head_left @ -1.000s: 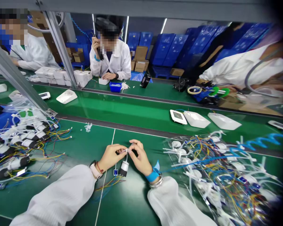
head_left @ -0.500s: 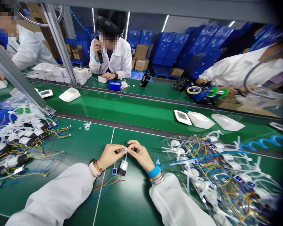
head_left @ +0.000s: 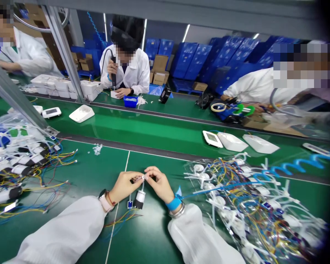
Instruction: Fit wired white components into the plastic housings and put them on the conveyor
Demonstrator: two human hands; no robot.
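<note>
Motor (head_left: 139, 200), head view: between a heap of wired motors (head_left: 19, 169) at left and bagged wires and tubing (head_left: 250, 205) at right; small rings (head_left: 97, 149) beyond. Left hand (head_left: 126, 186) and right hand (head_left: 160, 186): fingertips pinching its pale tube (head_left: 143, 186), hiding the tip; motor just below.

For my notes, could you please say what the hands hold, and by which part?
The left hand and right hand pinch the pale tube by the end away from the cylinder.

Left forearm (head_left: 63, 227) and right forearm (head_left: 200, 234) converge from the lower edge. Left hand (head_left: 125, 186): thumb and fingers pinched. Right hand (head_left: 159, 186): thumb and forefinger pinched, other fingers loosely bent. Both hands' fingertips close together.
</note>
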